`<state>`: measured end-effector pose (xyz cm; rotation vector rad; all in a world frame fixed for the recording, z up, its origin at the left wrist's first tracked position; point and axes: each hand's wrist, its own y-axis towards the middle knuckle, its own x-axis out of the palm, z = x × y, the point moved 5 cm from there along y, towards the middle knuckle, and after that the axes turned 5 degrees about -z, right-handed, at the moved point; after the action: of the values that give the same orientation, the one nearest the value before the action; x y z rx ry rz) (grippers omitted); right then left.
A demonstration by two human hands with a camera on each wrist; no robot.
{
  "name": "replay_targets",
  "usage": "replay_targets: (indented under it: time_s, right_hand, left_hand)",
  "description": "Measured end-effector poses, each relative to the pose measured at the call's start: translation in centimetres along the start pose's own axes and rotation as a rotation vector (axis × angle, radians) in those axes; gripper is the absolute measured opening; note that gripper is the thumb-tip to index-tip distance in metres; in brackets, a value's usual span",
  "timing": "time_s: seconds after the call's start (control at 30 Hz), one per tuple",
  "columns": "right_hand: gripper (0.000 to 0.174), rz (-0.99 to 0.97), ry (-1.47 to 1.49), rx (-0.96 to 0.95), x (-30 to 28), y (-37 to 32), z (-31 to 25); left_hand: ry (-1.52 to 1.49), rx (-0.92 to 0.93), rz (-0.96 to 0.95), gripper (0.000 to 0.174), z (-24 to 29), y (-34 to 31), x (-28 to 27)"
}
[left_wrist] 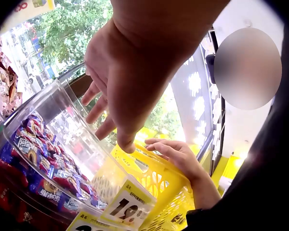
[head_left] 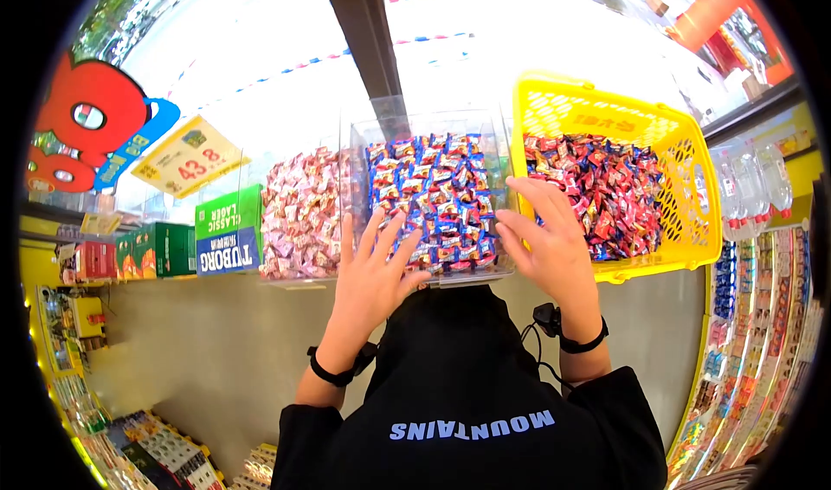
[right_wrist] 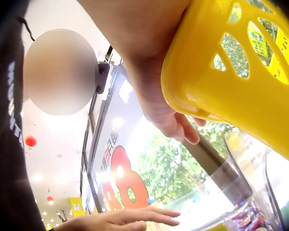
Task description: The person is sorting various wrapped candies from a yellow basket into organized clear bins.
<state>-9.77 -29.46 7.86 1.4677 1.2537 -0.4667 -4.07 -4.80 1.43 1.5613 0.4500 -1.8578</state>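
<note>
Black shirt closest to the head camera, both arms reached out past it. Blue-wrapped candy is spread across the clear bin, with bin walls seen above it in the left wrist view. Red and dark-wrapped candy is heaped in the yellow basket, just beside the bin on its right. Pink candy is held in the section on the bin's left.

Left hand: grip wide, fingers spread at the bin's near left part, nothing held. Right hand: grip loose and wide, fingers reached out at the basket's left side, nothing seen held. Firm contact can't be told for either.

Progress, as judged: bin surface looks well covered and fairly even, so that part reads as mostly done. Much candy is left in the basket. Whether any more is needed in the bin can't be told. Price tag is fixed at the bin's front.
</note>
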Motion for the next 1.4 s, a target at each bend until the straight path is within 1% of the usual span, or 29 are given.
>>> replay_targets:
  time_s: [0.07,0.1,0.13,0.17,0.23,0.33,0.47,0.57,0.67,0.83,0.97,1.17,1.27,1.4]
  right_hand:
    - [0.025,0.007,-0.008,0.01,-0.4,0.3,-0.3]
    - [0.028,0.019,-0.01,0.02,-0.4,0.5,-0.5]
    - [0.03,0.027,-0.015,0.031,-0.4,0.6,-0.5]
    - [0.037,0.031,-0.025,0.031,-0.3,0.6,-0.4]
    - [0.04,0.051,-0.027,0.064,0.1,0.4,-0.3]
    - [0.041,0.049,-0.028,0.06,0.2,0.3,-0.3]
    - [0.037,0.042,-0.008,0.06,-0.6,-0.3,-0.2]
    - [0.038,0.016,0.028,0.058,-2.3,-1.5,-0.2]
    - [0.038,0.036,0.057,0.058,-4.7,-3.3,1.0]
    - [0.041,0.047,-0.095,0.112,-9.1,-7.2,5.3]
    - [0.044,0.05,-0.096,0.148,-12.3,-10.6,9.7]
    - [0.05,0.0,-0.061,0.122,-16.4,-14.0,15.6]
    - [0.058,-0.029,-0.025,0.111,-17.7,-14.8,18.2]
    - [0.064,-0.103,0.012,0.081,-18.8,-15.1,19.9]
  left_hand:
    - [-0.021,0.009,-0.006,0.066,1.0,0.7,-0.7]
    - [-0.006,0.006,-0.029,0.075,1.3,0.9,-0.7]
    - [-0.023,0.022,-0.003,0.075,1.6,1.3,-0.8]
    - [-0.044,0.033,0.019,0.075,1.9,1.7,-0.9]
    - [-0.077,0.049,0.051,0.078,2.6,2.6,-1.1]
    - [-0.147,0.077,0.09,0.077,3.6,3.7,-1.7]
    - [-0.152,0.137,0.072,0.075,5.3,5.3,-2.0]
    - [-0.156,0.163,0.06,0.074,6.6,6.4,-2.3]
    - [-0.166,0.187,0.059,0.074,8.7,7.4,-2.9]
    - [-0.103,0.226,0.068,0.072,13.3,10.0,-3.0]
    - [-0.061,0.194,0.044,0.071,18.7,12.2,-2.3]
    - [-0.058,0.12,0.002,0.073,26.2,15.4,-0.3]
    - [-0.059,0.083,0.007,0.075,28.6,16.7,1.0]
    - [-0.054,0.007,0.005,0.074,29.8,17.4,1.6]
